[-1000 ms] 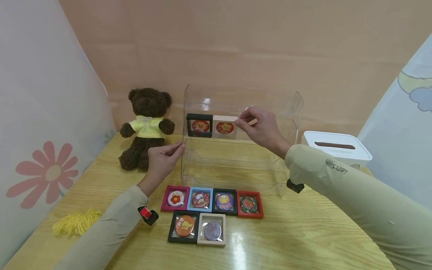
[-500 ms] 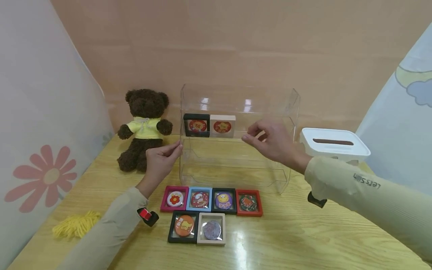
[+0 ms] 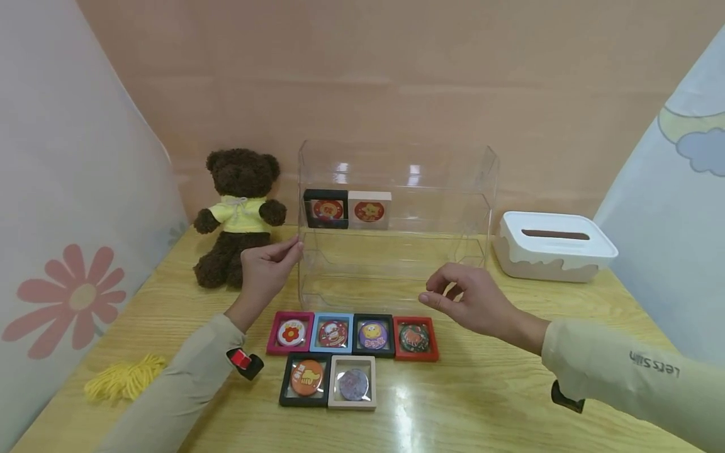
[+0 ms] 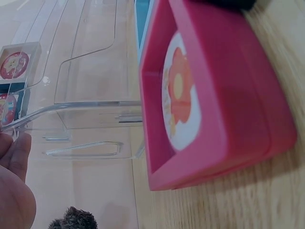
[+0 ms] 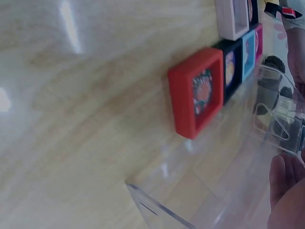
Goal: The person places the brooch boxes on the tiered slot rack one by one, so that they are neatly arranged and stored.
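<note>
My left hand [image 3: 266, 267] pinches the left side edge of a clear acrylic display rack [image 3: 396, 165]; the left wrist view shows thumb and fingers at that edge. On the rack's upper tier, at the left, a black framed badge [image 3: 326, 209] and a cream framed badge [image 3: 370, 211] stand side by side. My right hand [image 3: 472, 299], fingers loosely curled around nothing, hovers before the rack's lower right, above and right of a red framed badge [image 3: 416, 338]. That one ends a row with a magenta frame [image 4: 248, 90], a light blue frame [image 3: 332, 333] and a black frame [image 3: 374, 335].
Nearer the front lie a black frame with an orange badge [image 3: 306, 379] and a cream frame with a greyish badge [image 3: 352, 382]. A brown teddy bear [image 3: 240, 217] sits left of the rack, with yellow yarn [image 3: 124, 377] nearer. A white tissue box [image 3: 555, 245] stands right.
My right hand has let go of the cream framed badge on the upper tier and come down and to the right, towards the red frame. The left hand keeps its place at the rack.
</note>
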Action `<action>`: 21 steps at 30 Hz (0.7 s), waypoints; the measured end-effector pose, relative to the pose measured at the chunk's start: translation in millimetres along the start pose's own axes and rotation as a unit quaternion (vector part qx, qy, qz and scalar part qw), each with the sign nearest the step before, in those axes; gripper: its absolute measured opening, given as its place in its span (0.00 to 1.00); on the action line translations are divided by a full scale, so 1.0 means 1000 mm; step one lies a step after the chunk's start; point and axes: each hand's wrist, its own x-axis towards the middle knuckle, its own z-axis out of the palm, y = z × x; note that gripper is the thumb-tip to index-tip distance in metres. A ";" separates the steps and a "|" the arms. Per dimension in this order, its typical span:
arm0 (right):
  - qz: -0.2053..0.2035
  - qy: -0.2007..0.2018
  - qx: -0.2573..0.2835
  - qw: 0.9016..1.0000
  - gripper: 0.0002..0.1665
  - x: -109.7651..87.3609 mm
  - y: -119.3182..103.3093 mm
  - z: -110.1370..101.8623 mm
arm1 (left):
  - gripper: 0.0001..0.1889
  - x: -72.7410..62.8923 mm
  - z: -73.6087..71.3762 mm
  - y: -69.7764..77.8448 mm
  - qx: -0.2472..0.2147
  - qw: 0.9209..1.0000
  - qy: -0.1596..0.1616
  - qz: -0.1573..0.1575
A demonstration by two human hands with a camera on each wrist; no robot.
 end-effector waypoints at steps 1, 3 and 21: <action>0.002 -0.003 0.004 1.000 0.11 -0.005 0.000 0.002 | 0.07 0.000 0.000 0.000 -0.002 1.000 0.000 0.001; 0.007 -0.014 0.012 1.000 0.11 -0.015 0.002 0.005 | 0.07 0.000 0.000 -0.001 -0.005 1.000 0.001 0.004; 0.137 -0.118 0.052 0.982 0.16 -0.072 0.024 0.031 | 0.07 0.001 0.000 -0.015 -0.024 1.000 0.001 -0.014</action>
